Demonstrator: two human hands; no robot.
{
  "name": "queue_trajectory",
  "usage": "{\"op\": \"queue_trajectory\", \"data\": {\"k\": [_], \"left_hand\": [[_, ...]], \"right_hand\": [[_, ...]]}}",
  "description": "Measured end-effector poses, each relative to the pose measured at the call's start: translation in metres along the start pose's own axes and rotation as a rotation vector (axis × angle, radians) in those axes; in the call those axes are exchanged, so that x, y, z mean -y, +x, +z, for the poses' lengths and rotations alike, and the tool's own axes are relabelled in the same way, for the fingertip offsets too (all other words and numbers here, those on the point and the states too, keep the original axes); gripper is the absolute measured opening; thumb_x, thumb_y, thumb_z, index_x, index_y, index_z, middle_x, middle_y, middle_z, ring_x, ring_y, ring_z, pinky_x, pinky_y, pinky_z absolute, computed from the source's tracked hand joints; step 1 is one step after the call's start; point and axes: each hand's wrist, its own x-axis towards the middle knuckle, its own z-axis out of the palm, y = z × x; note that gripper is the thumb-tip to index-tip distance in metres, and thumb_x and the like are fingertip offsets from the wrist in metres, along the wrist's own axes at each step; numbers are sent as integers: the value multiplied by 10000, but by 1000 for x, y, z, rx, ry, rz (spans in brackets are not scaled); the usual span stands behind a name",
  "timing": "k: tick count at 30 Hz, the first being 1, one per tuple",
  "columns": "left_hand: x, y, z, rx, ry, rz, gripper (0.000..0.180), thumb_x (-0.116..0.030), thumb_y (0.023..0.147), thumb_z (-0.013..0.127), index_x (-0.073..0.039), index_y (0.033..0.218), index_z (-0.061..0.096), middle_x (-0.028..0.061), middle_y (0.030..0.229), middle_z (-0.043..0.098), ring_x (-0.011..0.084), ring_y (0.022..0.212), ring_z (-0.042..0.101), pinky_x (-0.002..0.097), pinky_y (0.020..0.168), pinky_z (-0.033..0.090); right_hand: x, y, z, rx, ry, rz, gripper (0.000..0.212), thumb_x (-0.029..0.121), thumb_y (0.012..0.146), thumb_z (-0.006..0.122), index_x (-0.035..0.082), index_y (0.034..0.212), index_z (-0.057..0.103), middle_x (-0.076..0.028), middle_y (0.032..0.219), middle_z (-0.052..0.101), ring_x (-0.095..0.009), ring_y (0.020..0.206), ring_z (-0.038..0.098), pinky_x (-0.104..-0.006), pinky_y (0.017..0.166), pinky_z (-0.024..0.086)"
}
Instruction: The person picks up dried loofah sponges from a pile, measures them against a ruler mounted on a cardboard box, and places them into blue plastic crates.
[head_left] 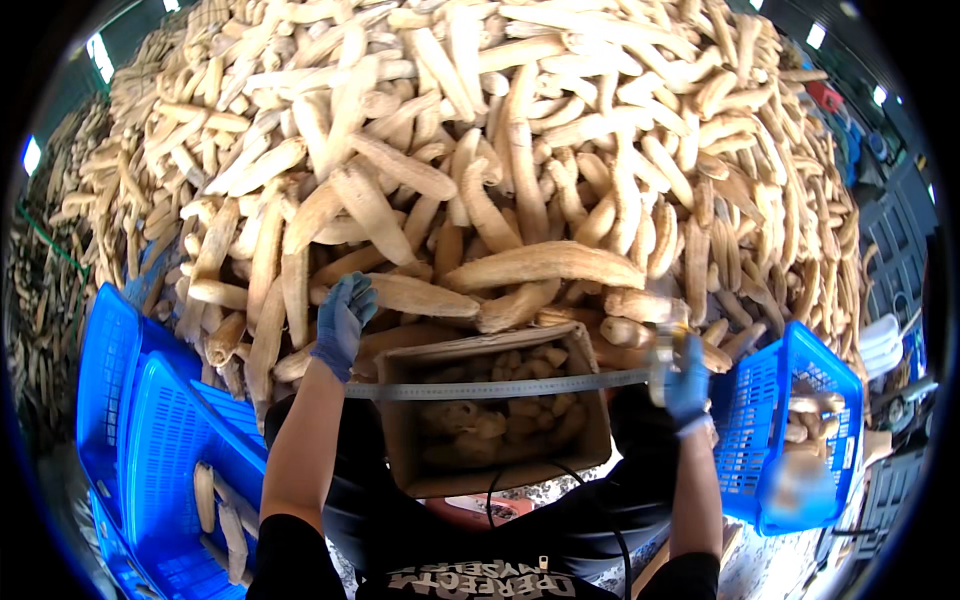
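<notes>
My left hand (345,322), in a blue glove, is closed at the left end of a long tan root (420,297) lying at the front of the pile. My right hand (687,385), also blue-gloved, is smeared by motion, with a blurred greyish-yellow thing (662,362) at its fingers. Between my left wrist and that thing runs a pale strip with fine ruler-like marks (500,388). It crosses above an open cardboard box (400,440) in front of me. Short root pieces (490,420) lie inside the box. How the strip's ends are held I cannot tell.
A high heap of similar tan roots (480,130) fills the far side. Blue plastic baskets (150,420) stand at my left, with a few roots in one. Another blue basket (745,440) at my right holds root pieces. A dark cable (610,510) runs by my legs.
</notes>
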Motion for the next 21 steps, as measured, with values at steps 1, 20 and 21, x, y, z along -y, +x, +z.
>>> {"op": "queue_trajectory", "data": {"k": [1, 20, 21], "left_hand": [[-4, -4, -10, -46, -32, 20, 312, -337, 925, 500, -118, 1141, 549, 30, 1070, 614, 171, 925, 578, 326, 830, 450], [-12, -39, 15, -33, -48, 22, 355, -345, 879, 565, -118, 1150, 537, 43, 1048, 608, 183, 956, 573, 356, 840, 452], [-1, -50, 24, 103, -19, -24, 365, -359, 871, 574, -132, 1153, 528, 30, 1036, 601, 178, 964, 565, 363, 849, 445]], "right_hand": [[43, 12, 34, 70, -331, -139, 545, 237, 667, 719, 2, 1111, 507, -186, 1104, 527, -346, 1025, 500, -403, 921, 400], [27, 31, 134, 847, -133, -157, 318, 289, 818, 642, 35, 996, 575, -129, 876, 605, -236, 788, 596, -326, 671, 472], [27, 24, 138, 987, 98, 20, 317, 285, 825, 630, 38, 1012, 561, -105, 850, 596, -202, 771, 576, -303, 660, 459]]}}
